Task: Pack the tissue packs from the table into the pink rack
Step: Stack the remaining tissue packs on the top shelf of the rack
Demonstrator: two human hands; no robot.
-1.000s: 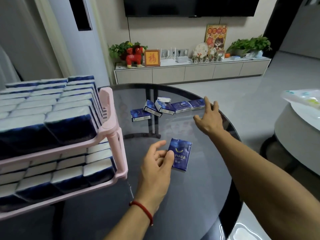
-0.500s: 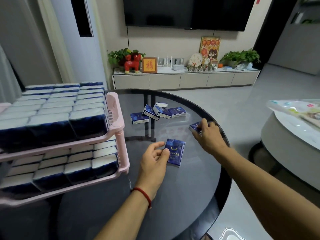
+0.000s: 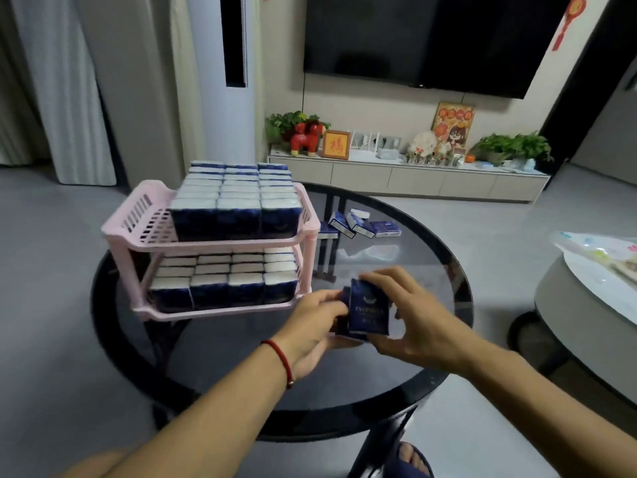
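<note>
Mid-gather: left hand [image 3: 312, 327] & right hand [image 3: 410, 319], fingers curled, pinch two tissue packs [image 3: 367, 313] together at centre – next, into the pink rack [image 3: 138, 219], upper left.

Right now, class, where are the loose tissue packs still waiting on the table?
In the head view, the loose tissue packs lie clustered at the far side of the glass table, just right of the pink rack and beyond both hands.

Beside the one pink rack [image 3: 138, 232]: two held tissue packs [image 3: 368, 310], about four loose tissue packs [image 3: 362, 225], two hands.
</note>
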